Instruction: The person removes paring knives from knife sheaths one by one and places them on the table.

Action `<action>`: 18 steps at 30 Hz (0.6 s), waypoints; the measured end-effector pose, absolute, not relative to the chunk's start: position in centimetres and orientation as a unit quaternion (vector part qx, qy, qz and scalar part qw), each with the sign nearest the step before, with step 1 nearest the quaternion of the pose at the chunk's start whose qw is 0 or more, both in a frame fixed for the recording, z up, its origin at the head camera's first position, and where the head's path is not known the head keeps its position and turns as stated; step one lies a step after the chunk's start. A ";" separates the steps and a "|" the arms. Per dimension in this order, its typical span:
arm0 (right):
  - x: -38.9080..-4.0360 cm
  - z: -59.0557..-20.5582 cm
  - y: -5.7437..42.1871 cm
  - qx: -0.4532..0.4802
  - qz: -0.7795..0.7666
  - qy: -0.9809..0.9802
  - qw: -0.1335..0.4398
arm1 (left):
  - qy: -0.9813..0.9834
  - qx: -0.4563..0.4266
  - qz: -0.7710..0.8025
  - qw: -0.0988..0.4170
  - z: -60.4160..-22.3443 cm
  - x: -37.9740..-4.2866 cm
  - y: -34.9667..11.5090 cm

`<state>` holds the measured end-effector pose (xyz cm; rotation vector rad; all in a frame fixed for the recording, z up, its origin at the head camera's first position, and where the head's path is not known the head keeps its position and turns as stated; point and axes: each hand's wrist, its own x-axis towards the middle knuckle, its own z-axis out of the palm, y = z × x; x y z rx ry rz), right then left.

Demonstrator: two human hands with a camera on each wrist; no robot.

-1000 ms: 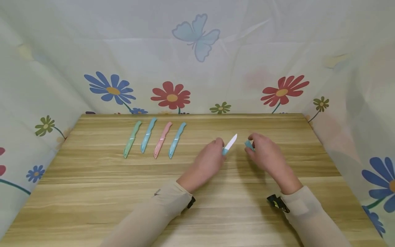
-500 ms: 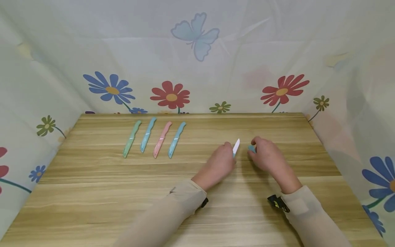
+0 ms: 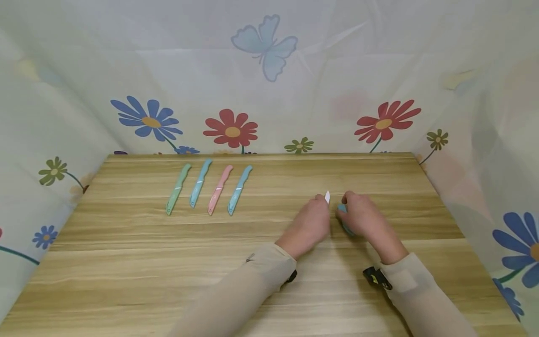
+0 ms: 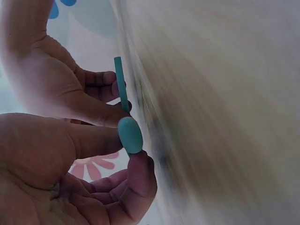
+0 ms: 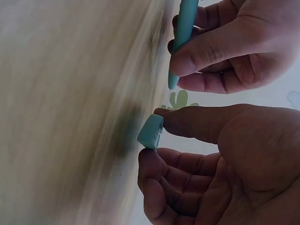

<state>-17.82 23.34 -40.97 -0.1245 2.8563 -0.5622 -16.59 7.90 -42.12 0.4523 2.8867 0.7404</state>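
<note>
In the head view my left hand [image 3: 307, 227] grips a small paring knife, its white blade [image 3: 327, 197] pointing away from me. The knife's teal handle [image 5: 186, 23] lies between thumb and fingers in the right wrist view, and its rounded end [image 4: 130, 135] faces the left wrist camera. Close by on the right, my right hand [image 3: 362, 216] pinches a teal blade sheath [image 3: 342, 208] between thumb and fingers. From the right wrist, the sheath [image 5: 151, 131] shows nearly end-on. A narrow gap separates knife and sheath. Both are held over the wooden table.
Several sheathed knives lie slanted in a row at the table's back left: a green knife [image 3: 178, 189], a blue knife [image 3: 200, 183], a pink knife [image 3: 220, 190] and another blue knife [image 3: 240, 190]. A flower-printed cloth [image 3: 328, 79] encloses the wooden tabletop [image 3: 126, 281].
My left hand has moved right with the knife, bringing it nearer the sheath, and less blade shows. The right hand has dipped slightly and the sheath's angle has changed. The row of knives stays put.
</note>
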 end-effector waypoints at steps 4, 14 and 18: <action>-17.9 -41.1 23.3 -0.041 -0.188 0.974 0.120 | 0.958 0.138 0.242 0.071 -42.1 -16.4 8.4; -18.0 -41.5 23.1 -0.036 -0.194 0.971 0.134 | 0.968 0.131 0.199 0.076 -42.0 -16.3 9.4; -18.0 -41.4 23.0 -0.030 -0.194 0.970 0.143 | 0.969 0.130 0.189 0.087 -42.1 -16.3 9.6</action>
